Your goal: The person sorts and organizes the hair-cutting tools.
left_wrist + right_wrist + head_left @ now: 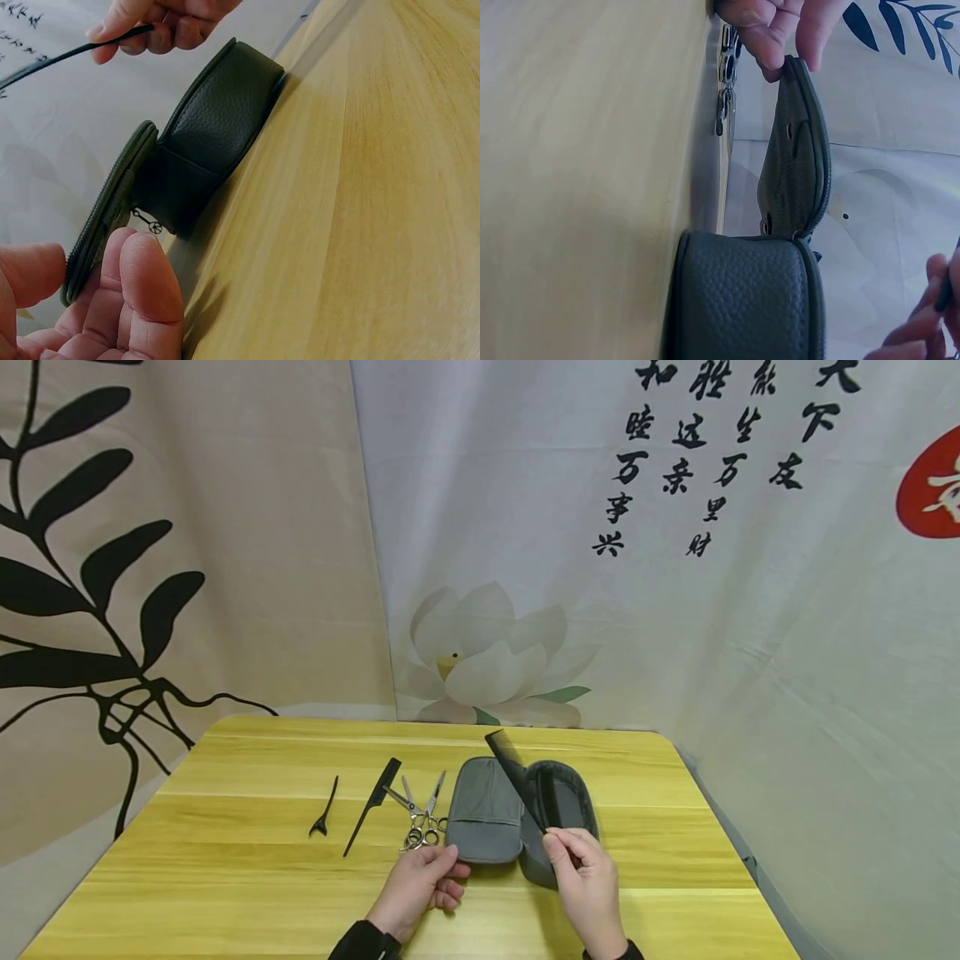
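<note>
Black comb (513,770), pinched in right hand (588,883), long axis slanting forward-left

Black Chinese writing (731,468) on the pale cloth (525,510), toward two o'clock in the head view, includes 和睦万事兴 and 能生万里财, a red oval (917,485) nearer three bears a cut-off white character, and any mark on the zip pull (155,227) is illegible.

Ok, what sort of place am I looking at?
Likely a staged indoor tabletop corner: a wood-grain table, a creased, printed backdrop behind it, and scissors beside an open grey case on top.
</note>
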### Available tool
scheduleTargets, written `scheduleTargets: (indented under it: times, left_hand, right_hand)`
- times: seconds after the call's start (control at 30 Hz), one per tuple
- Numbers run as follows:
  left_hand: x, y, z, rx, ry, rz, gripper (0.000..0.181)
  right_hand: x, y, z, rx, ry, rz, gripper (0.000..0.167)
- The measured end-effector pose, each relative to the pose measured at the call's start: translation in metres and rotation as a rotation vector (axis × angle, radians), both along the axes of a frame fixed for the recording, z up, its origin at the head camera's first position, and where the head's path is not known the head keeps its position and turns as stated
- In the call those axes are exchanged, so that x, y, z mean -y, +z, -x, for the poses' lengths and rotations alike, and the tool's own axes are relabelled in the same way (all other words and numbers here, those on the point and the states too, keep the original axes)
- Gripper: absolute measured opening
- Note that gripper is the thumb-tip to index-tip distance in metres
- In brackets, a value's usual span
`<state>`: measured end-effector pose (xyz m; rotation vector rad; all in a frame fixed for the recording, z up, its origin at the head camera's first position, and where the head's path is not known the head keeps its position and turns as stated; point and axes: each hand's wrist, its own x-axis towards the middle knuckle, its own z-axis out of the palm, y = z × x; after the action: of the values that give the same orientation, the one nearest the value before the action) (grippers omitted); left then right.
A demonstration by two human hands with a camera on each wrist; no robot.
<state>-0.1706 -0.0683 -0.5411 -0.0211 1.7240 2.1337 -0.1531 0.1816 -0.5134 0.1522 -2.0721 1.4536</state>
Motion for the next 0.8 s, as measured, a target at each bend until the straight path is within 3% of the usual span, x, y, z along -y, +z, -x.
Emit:
scheduleTargets:
  times: [0.2, 0.37, 0.8]
  left_hand:
    - [-0.002, 0.002, 0.000, 0.008, -0.001, 0.010, 0.049]
    - [-0.002, 0.002, -0.001, 0.002, -0.002, 0.016, 0.047]
    - [-0.002, 0.002, 0.000, 0.007, 0.007, 0.027, 0.045]
  right_hand:
    - [-0.002, 0.001, 0.000, 0.086, -0.032, 0.012, 0.008]
    - [-0.008, 0.002, 0.001, 0.095, -0.068, -0.006, 0.006]
    - [-0.034, 0.011, 0.007, 0.159, -0.291, -0.213, 0.012]
